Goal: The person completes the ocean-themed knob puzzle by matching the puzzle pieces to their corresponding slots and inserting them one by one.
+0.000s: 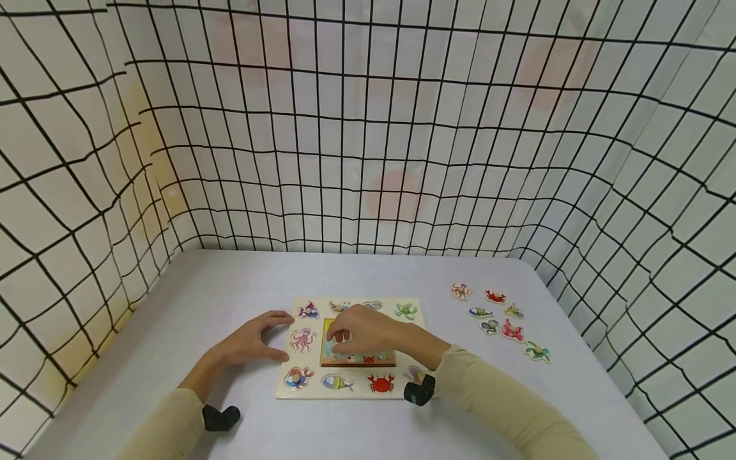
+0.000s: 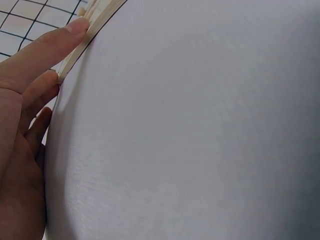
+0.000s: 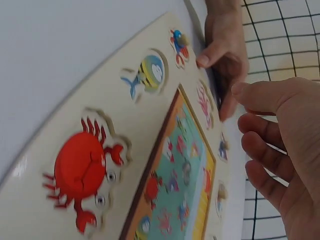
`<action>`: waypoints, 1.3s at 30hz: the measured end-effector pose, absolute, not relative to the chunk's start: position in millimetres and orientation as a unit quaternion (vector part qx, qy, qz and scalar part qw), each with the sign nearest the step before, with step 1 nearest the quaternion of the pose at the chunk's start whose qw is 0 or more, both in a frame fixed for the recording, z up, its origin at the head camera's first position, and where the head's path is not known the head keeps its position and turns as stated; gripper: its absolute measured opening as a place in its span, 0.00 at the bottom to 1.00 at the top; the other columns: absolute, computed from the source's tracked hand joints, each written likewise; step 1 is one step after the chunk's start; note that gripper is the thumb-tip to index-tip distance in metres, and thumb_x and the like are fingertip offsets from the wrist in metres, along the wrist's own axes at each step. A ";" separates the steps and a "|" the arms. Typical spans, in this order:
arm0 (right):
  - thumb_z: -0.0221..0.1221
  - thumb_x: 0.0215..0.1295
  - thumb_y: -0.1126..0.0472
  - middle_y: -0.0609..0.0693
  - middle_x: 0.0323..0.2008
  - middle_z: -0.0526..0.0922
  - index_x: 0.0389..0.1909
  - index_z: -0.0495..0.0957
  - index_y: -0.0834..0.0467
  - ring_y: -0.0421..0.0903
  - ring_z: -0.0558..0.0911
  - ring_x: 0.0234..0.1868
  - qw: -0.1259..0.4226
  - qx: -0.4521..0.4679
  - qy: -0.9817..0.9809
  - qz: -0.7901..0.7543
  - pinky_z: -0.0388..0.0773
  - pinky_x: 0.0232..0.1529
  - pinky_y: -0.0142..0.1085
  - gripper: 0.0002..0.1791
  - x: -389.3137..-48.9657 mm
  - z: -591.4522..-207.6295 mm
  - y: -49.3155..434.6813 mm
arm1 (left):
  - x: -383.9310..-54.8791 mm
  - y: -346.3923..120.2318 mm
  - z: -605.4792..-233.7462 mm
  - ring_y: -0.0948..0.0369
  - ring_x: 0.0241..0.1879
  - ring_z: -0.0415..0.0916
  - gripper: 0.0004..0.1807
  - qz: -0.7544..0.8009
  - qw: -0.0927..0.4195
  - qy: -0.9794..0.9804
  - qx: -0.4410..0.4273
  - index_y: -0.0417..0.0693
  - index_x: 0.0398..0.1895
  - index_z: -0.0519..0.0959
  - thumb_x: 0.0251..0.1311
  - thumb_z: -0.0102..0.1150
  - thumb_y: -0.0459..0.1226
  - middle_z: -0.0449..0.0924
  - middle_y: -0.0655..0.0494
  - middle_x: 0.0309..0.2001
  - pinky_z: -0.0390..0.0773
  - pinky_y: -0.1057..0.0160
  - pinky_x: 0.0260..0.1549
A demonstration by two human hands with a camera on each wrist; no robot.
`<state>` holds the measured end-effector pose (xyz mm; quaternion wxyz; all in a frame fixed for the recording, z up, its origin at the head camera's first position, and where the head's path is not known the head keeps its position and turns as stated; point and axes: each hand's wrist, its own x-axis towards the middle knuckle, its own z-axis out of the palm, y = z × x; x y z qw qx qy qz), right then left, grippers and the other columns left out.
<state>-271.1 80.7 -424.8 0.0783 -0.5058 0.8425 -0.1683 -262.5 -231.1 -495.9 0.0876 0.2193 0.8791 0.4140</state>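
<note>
A cream wooden puzzle board (image 1: pixel 299 391) with sea-animal recesses lies on the table. My left hand (image 1: pixel 253 338) is at its left side, thumb and fingers spread along the edge; in the left wrist view a fingertip (image 2: pixel 79 25) touches the board's rim. Over the middle picture panel (image 1: pixel 368 360) hovers my right hand (image 1: pixel 368 331), with loosely bent fingers and nothing between them. Knobbed pieces sit in the left corners: a hermit crab piece (image 1: pixel 298 378) and a purple piece (image 1: pixel 308 310). The red crab recess (image 3: pixel 80 165) and striped fish recess (image 3: pixel 150 72) show bare printing.
Several loose knobbed pieces lie to the right of the board, among them an octopus (image 1: pixel 460 291), a red crab (image 1: pixel 495 296), a striped fish (image 1: pixel 480 312), a pink piece (image 1: pixel 512 330) and a green turtle (image 1: pixel 537 351). Black wire mesh (image 1: pixel 368 118) surrounds the table's back and sides.
</note>
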 end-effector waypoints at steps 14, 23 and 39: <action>0.69 0.68 0.59 0.37 0.33 0.83 0.47 0.88 0.60 0.36 0.78 0.35 0.031 -0.446 0.872 -0.197 0.81 0.40 0.32 0.11 -286.9 -412.8 147.7 | -261.4 -229.7 -496.7 0.34 0.75 0.52 0.46 0.408 0.080 0.882 0.221 0.45 0.71 0.75 0.48 0.82 0.49 0.65 0.41 0.74 0.47 0.27 0.70; 0.68 0.68 0.60 0.40 0.33 0.84 0.44 0.87 0.60 0.36 0.79 0.33 -0.013 -0.426 0.882 -0.203 0.82 0.38 0.34 0.09 -293.9 -408.9 191.2 | -259.7 -229.3 -495.4 0.33 0.75 0.51 0.46 0.403 0.073 0.886 0.219 0.44 0.70 0.75 0.48 0.82 0.49 0.64 0.39 0.74 0.46 0.26 0.69; 0.70 0.66 0.61 0.38 0.31 0.82 0.43 0.87 0.58 0.37 0.79 0.33 -0.067 -0.365 0.902 -0.219 0.83 0.37 0.37 0.07 -300.2 -413.8 261.9 | -259.6 -228.7 -498.7 0.34 0.75 0.53 0.45 0.415 0.074 0.880 0.220 0.45 0.70 0.75 0.47 0.83 0.46 0.65 0.40 0.74 0.48 0.28 0.70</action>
